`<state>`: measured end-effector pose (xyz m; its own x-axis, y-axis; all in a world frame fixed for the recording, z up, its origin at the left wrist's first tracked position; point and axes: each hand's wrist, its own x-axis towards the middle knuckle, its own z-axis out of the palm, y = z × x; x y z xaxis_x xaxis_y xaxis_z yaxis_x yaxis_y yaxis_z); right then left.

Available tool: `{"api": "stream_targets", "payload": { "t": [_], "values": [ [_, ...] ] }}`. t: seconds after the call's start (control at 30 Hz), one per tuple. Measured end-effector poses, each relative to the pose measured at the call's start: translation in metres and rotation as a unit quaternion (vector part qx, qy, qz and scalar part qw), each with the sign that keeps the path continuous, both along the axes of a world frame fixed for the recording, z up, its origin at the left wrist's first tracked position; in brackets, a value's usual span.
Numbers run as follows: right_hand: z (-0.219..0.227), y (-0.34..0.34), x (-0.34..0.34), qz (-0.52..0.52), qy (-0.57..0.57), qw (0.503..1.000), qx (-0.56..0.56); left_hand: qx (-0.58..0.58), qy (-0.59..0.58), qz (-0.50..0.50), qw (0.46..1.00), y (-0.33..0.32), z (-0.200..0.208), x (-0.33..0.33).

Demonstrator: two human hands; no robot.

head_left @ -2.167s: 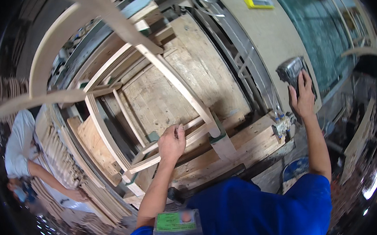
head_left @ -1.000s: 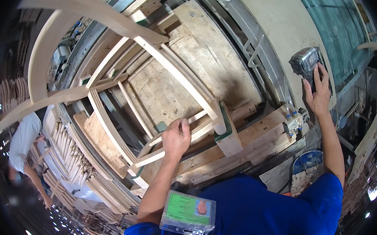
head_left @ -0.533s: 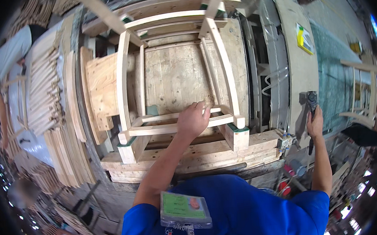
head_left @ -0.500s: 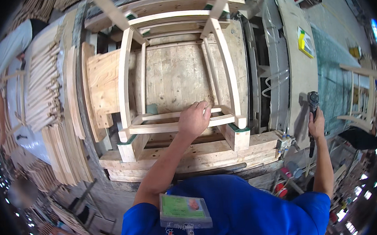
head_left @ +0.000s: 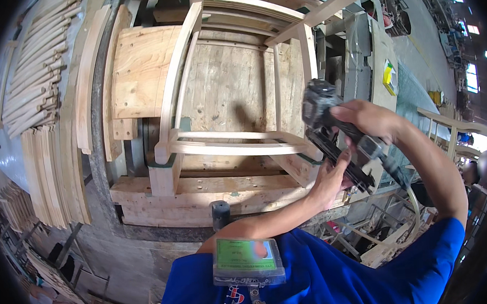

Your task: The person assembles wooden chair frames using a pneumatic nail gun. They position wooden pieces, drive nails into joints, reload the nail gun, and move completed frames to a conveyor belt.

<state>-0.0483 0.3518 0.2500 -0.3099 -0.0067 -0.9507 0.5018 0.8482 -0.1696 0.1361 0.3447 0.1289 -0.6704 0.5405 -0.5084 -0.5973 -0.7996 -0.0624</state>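
Observation:
A black and grey pneumatic nail gun is held up over the right front corner of a pale wooden chair frame. My right hand wraps round its handle, and an air hose trails from the handle's end. Lower down, my left hand grips the gun's long magazine, though the tool partly hides its fingers. The chair frame lies in a wooden jig, its front rail toward me and its legs pointing away. The gun covers the frame's right front joint.
Turned wooden sticks and stacked flat slats lie on the left. A dark cylindrical object stands at the jig's near edge. At the right are a yellow-and-white packet and another wooden chair frame.
My left hand has left the front rail and moved right onto the nail gun. My right hand has brought the gun from the right-hand bench to the frame's corner. The view has shifted and turned.

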Motion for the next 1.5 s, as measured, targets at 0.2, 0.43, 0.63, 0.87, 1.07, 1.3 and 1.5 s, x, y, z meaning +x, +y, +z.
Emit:
{"api": "stream_targets", "payload": {
  "t": [0.2, 0.43, 0.63, 0.87, 1.07, 1.3, 1.5],
  "values": [
    [-0.084, -0.013, -0.026, -0.06, -0.161, 0.985, -0.004, 0.158, -0.067, 0.078, 0.982, -0.012, -0.033, -0.008],
    [-0.122, -0.012, -0.033, -0.074, -0.193, 0.978, 0.038, 0.182, -0.074, 0.072, 0.978, -0.009, -0.048, -0.014],
    [-0.13, -0.017, -0.031, -0.037, -0.187, 0.98, 0.056, 0.19, -0.093, 0.086, 0.974, -0.008, -0.053, -0.018],
    [-0.149, -0.016, -0.027, -0.031, -0.198, 0.977, 0.069, 0.201, -0.1, 0.092, 0.97, -0.008, -0.06, -0.018],
    [-0.14, -0.022, -0.028, -0.016, -0.193, 0.978, 0.072, 0.219, -0.075, 0.095, 0.968, -0.006, -0.059, -0.017],
    [-0.111, -0.031, -0.024, 0.031, -0.177, 0.98, 0.082, 0.225, -0.033, 0.075, 0.971, -0.001, -0.057, -0.012],
    [-0.087, -0.05, -0.023, 0.521, 0.097, 0.847, 0.039, 0.046, -0.164, 0.181, 0.969, -0.094, -0.071, -0.044]
  ]
}}
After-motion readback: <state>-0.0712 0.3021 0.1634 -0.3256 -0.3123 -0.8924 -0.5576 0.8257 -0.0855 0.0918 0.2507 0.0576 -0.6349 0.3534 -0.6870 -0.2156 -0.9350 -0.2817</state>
